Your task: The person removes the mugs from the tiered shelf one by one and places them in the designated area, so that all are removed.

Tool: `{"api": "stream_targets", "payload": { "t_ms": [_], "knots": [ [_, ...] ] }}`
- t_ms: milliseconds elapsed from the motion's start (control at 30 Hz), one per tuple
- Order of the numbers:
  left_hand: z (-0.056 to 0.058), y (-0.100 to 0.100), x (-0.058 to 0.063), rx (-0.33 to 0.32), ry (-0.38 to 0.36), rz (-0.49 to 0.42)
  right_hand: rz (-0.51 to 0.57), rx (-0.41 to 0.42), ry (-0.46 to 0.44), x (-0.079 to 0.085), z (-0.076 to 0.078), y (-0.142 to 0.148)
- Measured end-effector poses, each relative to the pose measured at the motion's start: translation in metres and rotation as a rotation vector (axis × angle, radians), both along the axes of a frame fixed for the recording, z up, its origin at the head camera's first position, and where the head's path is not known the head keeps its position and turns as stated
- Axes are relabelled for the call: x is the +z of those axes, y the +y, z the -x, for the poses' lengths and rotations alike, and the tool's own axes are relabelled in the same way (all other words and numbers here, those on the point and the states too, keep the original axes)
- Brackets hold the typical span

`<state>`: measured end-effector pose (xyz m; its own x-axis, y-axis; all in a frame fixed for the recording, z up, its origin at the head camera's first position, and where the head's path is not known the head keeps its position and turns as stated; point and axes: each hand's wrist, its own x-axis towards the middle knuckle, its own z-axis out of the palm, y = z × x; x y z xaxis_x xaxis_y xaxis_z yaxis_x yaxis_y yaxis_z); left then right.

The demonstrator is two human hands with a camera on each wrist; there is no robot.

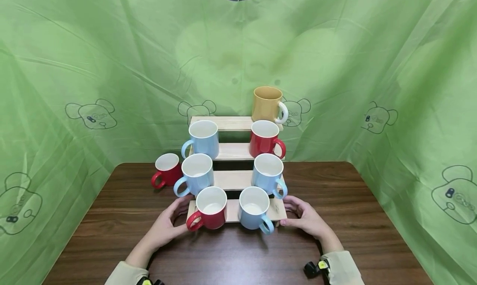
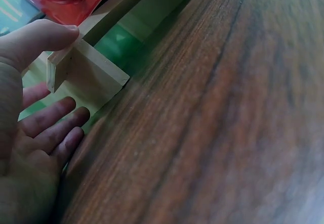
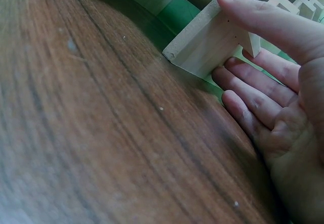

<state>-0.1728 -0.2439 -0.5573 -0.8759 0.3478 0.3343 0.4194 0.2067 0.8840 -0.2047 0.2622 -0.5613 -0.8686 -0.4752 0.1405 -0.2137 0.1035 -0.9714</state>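
Note:
A stepped wooden rack (image 1: pixel 233 179) stands on the table, mugs on its tiers. My left hand (image 1: pixel 167 223) grips the left end of its lowest tier, thumb in front and the other fingers behind. The right hand (image 1: pixel 306 218) holds the opposite end likewise; in the right wrist view its thumb presses the wooden end (image 3: pixel 202 44). On the lowest tier sit a red mug (image 1: pixel 211 208) and a light blue mug (image 1: pixel 254 210). Two blue mugs occupy the tier above. Higher up are another blue mug (image 1: pixel 204 140), a red mug (image 1: pixel 262 142) and, topmost right, a tan mug (image 1: pixel 267 105).
A further red mug (image 1: pixel 168 171) stands on the brown wooden table (image 1: pixel 119 206), left of the rack. Green printed cloth (image 1: pixel 149 69) hangs behind and along both sides.

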Motion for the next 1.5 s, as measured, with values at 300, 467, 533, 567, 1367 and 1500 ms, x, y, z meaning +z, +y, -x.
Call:
{"api": "stream_targets", "payload": {
  "t_ms": [300,467,533,567,1367,1500],
  "knots": [
    [-0.0005,0.002,0.0015,0.029,-0.035,0.031,-0.013,-0.002,-0.011,0.0001,-0.0003,0.0009],
    [0.0005,0.0012,-0.0009,0.04,-0.046,0.052,-0.015,-0.004,-0.016,0.0015,-0.0003,0.0004],
    [0.0012,0.0006,-0.0022,0.044,-0.056,0.058,-0.015,-0.006,-0.017,0.0017,-0.0004,0.0001],
    [0.0014,0.0004,-0.0025,0.045,-0.062,0.061,-0.015,-0.006,-0.017,0.0017,-0.0004,-0.0001],
    [0.0017,-0.0016,-0.0069,0.021,-0.102,0.01,-0.013,-0.001,-0.044,0.0055,-0.0006,-0.0001],
    [0.0023,-0.001,-0.0075,0.026,-0.11,0.013,-0.034,-0.003,-0.042,0.0073,-0.0001,0.0006]
  ]
}}
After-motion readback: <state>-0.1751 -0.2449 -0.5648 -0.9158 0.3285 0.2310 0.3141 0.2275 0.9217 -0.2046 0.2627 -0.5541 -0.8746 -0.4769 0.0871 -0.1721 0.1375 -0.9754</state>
